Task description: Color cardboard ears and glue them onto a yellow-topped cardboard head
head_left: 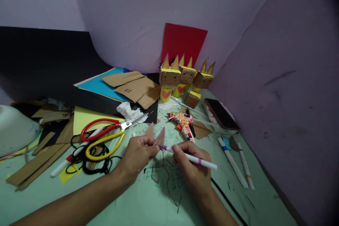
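Observation:
Near the middle of the table, my left hand (140,153) pinches the lower part of two pointed cardboard ears (160,137) with pink-purple edges. My right hand (192,160) is closed around a white marker (205,163) with a purple band. The marker's purple tip points left and meets the base of the right-hand ear, close to my left fingertips. A patterned glue gun (182,120) lies just beyond my hands. Scissors (116,132) with red and yellow handles rest to the left.
Cardboard figures with pointed ears (170,77) stand at the back before a red sheet (182,42). Brown cardboard pieces (135,86) and black cord (96,160) lie left. A phone (221,113) and white markers (233,162) are on the right.

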A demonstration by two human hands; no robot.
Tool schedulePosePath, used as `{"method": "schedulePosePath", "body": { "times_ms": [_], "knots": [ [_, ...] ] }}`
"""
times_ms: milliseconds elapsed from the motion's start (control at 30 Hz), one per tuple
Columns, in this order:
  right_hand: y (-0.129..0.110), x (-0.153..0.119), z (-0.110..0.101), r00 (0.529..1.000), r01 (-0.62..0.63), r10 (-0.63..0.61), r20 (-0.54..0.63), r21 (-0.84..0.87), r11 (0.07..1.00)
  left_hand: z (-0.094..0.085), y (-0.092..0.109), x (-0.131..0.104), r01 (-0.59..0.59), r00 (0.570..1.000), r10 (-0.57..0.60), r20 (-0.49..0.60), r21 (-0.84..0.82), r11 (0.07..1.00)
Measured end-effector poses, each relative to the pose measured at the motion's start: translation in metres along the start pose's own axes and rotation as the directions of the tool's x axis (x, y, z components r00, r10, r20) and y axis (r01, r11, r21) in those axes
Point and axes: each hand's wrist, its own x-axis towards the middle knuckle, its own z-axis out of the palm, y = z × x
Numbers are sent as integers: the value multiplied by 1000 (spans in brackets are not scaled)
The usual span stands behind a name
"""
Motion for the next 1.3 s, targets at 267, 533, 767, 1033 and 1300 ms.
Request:
{"method": "schedulePosePath", "body": {
  "times_ms": [267,533,767,1033,1300],
  "knots": [
    [0,3,-1,998,-54,53,16,71,996,0,2,-1,19,1000,-19,12,-20,1000],
    [-5,9,-4,940,-196,263,-215,291,937,-4,-2,5,52,998,-50,30,-35,998],
    [-8,10,-5,937,-192,267,-227,307,932,-4,-2,5,53,999,-53,13,-20,998],
    [-6,8,-5,931,-182,266,-249,316,931,-4,-2,8,89,996,-90,20,38,995],
    [-4,5,-8,942,-186,253,-220,285,940,-10,-6,-9,-388,915,366,168,612,689]
  ]
}}
